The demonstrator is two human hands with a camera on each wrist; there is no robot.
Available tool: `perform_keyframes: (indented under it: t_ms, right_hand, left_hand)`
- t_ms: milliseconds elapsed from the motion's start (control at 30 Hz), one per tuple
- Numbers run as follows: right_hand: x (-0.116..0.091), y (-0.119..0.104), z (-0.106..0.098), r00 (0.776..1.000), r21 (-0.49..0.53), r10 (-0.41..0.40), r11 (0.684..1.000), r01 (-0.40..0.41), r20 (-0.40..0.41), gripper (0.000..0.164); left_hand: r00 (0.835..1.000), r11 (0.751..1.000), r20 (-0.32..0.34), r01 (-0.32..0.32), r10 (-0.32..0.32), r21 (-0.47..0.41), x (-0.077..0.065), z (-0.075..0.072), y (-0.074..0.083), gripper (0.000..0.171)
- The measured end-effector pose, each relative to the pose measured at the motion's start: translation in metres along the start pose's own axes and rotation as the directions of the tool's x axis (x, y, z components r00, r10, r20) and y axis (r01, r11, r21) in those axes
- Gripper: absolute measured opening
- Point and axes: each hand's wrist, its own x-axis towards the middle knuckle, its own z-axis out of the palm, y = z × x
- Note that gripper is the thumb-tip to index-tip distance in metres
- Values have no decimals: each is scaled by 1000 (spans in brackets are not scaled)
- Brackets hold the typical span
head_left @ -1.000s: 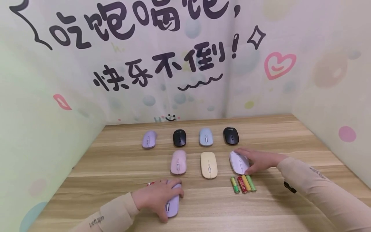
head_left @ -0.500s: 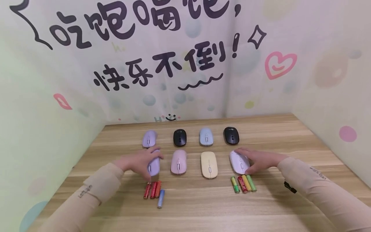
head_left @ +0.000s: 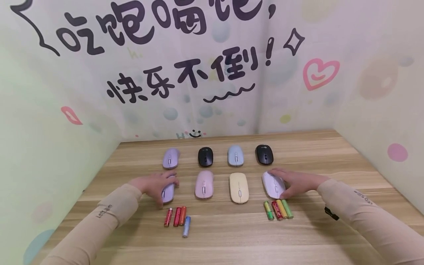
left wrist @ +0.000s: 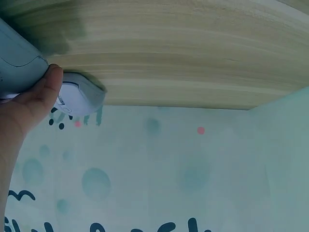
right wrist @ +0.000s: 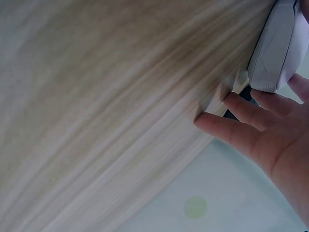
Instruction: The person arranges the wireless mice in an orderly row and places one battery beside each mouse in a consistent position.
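My left hand [head_left: 154,186] grips a lavender computer mouse [head_left: 168,193] at the left end of the near row, fingers over its far part and thumb at its near side. In the left wrist view, fingertips lie along the edge of that mouse [left wrist: 19,65], and a second mouse [left wrist: 82,99] shows beyond. At the right end of the row, my right hand [head_left: 296,183] holds a pale lavender-white mouse [head_left: 273,186] between thumb and fingers. From the right wrist, its light side [right wrist: 273,53] shows, with outer fingers touching the table.
A pink mouse [head_left: 204,184] and a cream mouse [head_left: 239,187] lie between my hands. Behind are a purple mouse [head_left: 170,158], a blue mouse [head_left: 235,155] and black mice [head_left: 205,156]. Batteries [head_left: 177,217] lie near left, others [head_left: 279,209] near right.
My left hand has carried the lavender mouse from the front of the table back to the near row's left end, then slightly left, uncovering the left batteries. My right hand has stayed put.
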Motion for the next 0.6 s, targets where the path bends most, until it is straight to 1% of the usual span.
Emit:
perform_keyframes:
  t_ms: [100,200,433,600]
  right_hand:
    - [0,-1,0,1000,-1,3,1000,-3,1,85]
    - [0,-2,-1,1000,2,3,1000,-3,6,85]
    - [1,-2,-1,1000,-1,5,1000,-5,6,85]
    - [0,-3,-1,1000,-5,1,1000,-1,0,85]
  left_hand:
    - [1000,1000,2,-5,5,-5,2,2,-2,74]
    - [1000,1000,0,-4,4,-14,0,3,-3,78]
    - [1000,1000,-2,-6,6,-16,-1,4,-1,84]
    - [999,999,7,-37,37,-17,-1,4,1,85]
